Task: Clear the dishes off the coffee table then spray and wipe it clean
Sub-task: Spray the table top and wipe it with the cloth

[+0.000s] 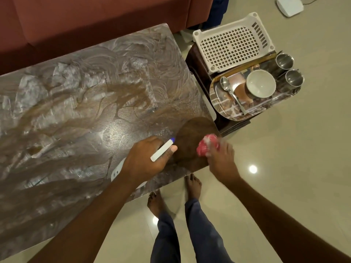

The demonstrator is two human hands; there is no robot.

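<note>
The left hand (pixel 146 158) has its fingers wrapped round a white spray bottle (pixel 161 151), thumb pressed along its side, blue nozzle pointing to the far right above the near right part of the coffee table (pixel 95 92), whose top is streaked with pale swirls. Just right of it, the right hand (pixel 220 156), blurred, has its fingers bunched onto a red cloth (pixel 206 144) at the table's near right corner. The dishes stand apart on a small stand to the right: steel plate (pixel 228 109), bowl (pixel 260 83), spoon (pixel 228 88), two steel cups (pixel 284 61), beside a white basket (pixel 231 42).
</note>
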